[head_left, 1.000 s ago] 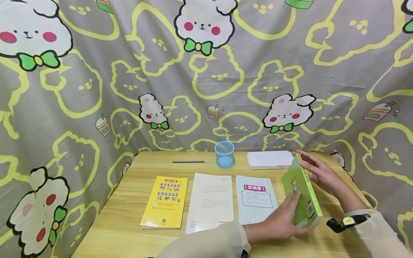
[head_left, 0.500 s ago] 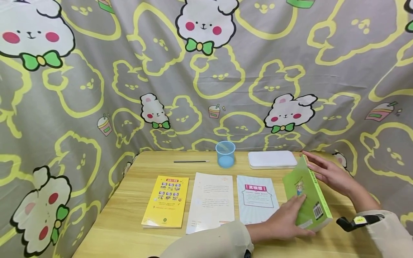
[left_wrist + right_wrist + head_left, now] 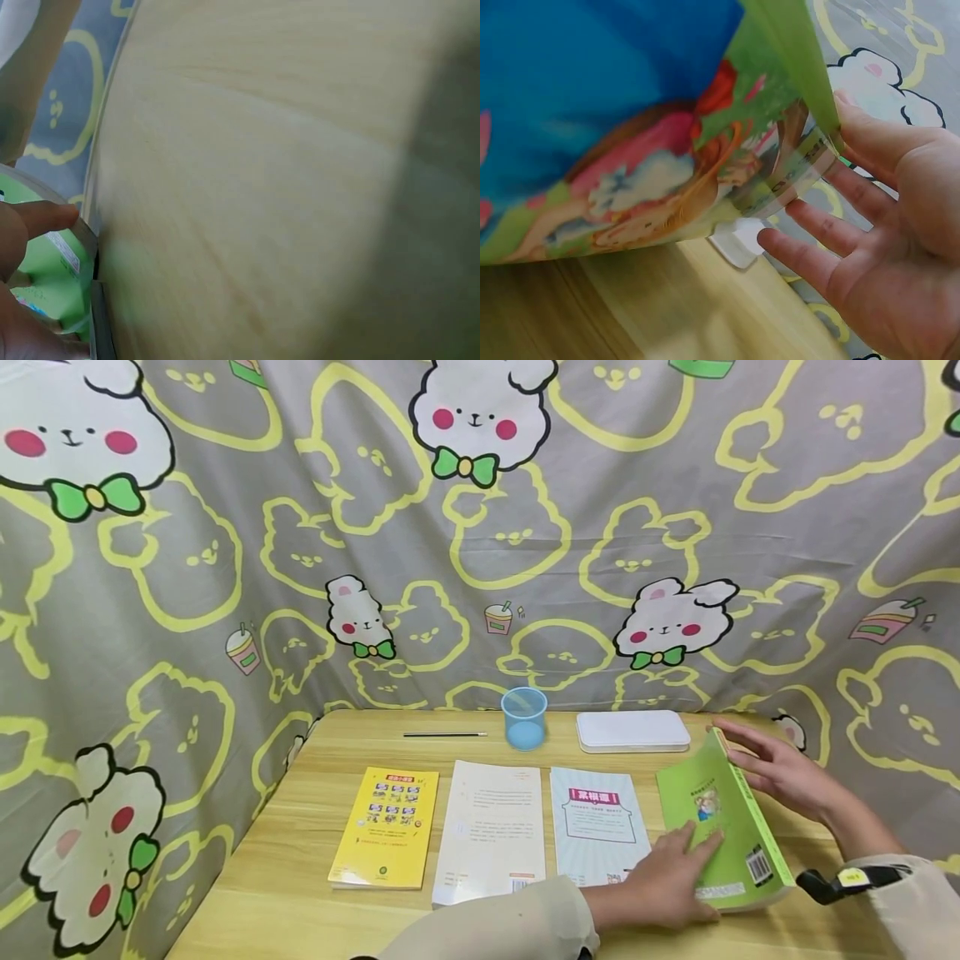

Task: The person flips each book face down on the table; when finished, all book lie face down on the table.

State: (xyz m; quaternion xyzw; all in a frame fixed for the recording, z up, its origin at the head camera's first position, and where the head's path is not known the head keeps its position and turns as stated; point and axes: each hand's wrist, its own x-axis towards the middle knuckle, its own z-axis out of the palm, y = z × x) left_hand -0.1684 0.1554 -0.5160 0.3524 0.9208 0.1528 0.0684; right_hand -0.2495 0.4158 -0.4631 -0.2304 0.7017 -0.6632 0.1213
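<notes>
A green paperback book (image 3: 701,793) is tilted at the table's right side, its left edge low and its spine raised on the right. In the head view its green cover with a small picture and barcode faces up. My left hand (image 3: 671,878) lies with fingers spread over the lower left of that cover, the thumb at the near edge. At the far end of the spine my right hand (image 3: 780,772) pinches the corner. The right wrist view shows the colourful underside of the book (image 3: 652,150), with the right thumb and fingertips (image 3: 840,176) at its corner.
Left of it lie a light blue book (image 3: 596,814), a white book (image 3: 489,835) and a yellow book (image 3: 384,831), side by side. Behind them are a thin black stick (image 3: 446,734), a blue cup (image 3: 524,720) and a white case (image 3: 633,731). A patterned curtain (image 3: 517,610) encloses the table.
The green book has tipped from nearly upright to a flatter slant, its spine moving right and down. My right hand has moved right with it; my left fingers have spread over its cover.
</notes>
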